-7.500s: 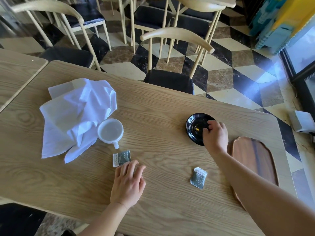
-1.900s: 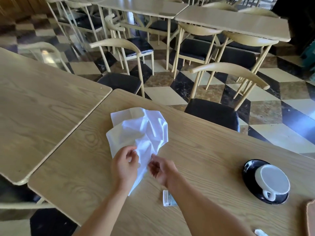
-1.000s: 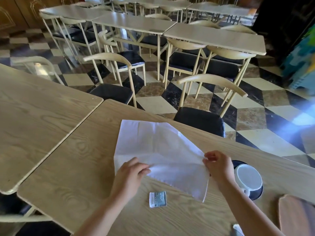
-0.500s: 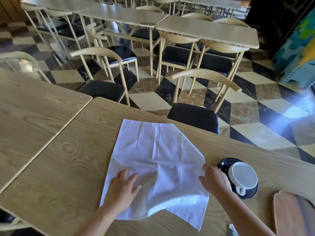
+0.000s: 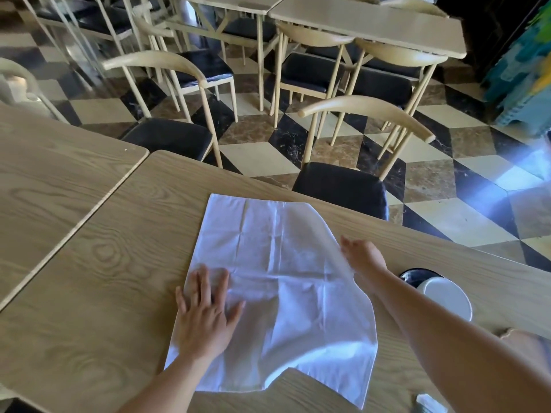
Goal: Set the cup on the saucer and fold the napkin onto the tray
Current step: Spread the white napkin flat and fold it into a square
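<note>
Across the pale, wood-grained counter (image 5: 98, 263) lies the white cloth napkin (image 5: 277, 281), spread nearly flat, creased in a grid, its near edge rumpled and slightly lifted. Judging by this, the smoothing step is in hand; the next move calls for lifting one edge and bringing it over evenly to make the first fold. Both hands are open: the left hand (image 5: 205, 317) presses flat, fingers splayed, on the napkin's near left part, while the right hand (image 5: 362, 256) rests at its right edge, gripping nothing. Beside the right forearm, the round white cup (image 5: 447, 299) already sits on the glossy black saucer (image 5: 413, 275).
</note>
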`<move>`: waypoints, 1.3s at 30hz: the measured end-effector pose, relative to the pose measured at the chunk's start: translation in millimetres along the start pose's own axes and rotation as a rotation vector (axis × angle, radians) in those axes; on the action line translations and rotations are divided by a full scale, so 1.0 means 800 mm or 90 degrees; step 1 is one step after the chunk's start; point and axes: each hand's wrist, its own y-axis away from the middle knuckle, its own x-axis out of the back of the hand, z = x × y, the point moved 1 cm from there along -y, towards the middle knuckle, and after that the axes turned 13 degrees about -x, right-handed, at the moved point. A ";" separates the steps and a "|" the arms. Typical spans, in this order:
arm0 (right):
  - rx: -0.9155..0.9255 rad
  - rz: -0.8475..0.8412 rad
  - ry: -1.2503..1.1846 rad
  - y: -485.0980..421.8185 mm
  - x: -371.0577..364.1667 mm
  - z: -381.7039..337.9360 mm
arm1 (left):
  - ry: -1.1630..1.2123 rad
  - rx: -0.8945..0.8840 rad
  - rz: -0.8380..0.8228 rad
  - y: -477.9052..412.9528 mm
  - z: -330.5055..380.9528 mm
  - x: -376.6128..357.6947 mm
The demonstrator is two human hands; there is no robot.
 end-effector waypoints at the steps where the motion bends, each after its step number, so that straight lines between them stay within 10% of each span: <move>1: -0.044 -0.068 -0.097 0.000 0.000 -0.003 | 0.002 -0.001 0.010 0.000 0.001 0.000; 9: -0.008 -0.228 -0.246 0.006 -0.008 -0.017 | -0.002 -0.004 0.049 0.002 -0.002 -0.013; 15: 0.017 0.094 -0.360 0.002 -0.006 -0.027 | 0.008 -0.009 0.055 0.003 -0.005 -0.016; 21: 0.356 0.361 -0.159 0.011 0.039 -0.032 | 0.002 -0.001 0.041 0.001 -0.004 -0.016; 26: 0.211 0.225 0.114 -0.014 0.017 0.015 | -0.004 0.001 0.038 0.002 -0.004 -0.017; 39: 0.293 0.109 0.460 -0.004 -0.043 0.088 | -0.003 0.000 0.011 0.012 -0.014 -0.007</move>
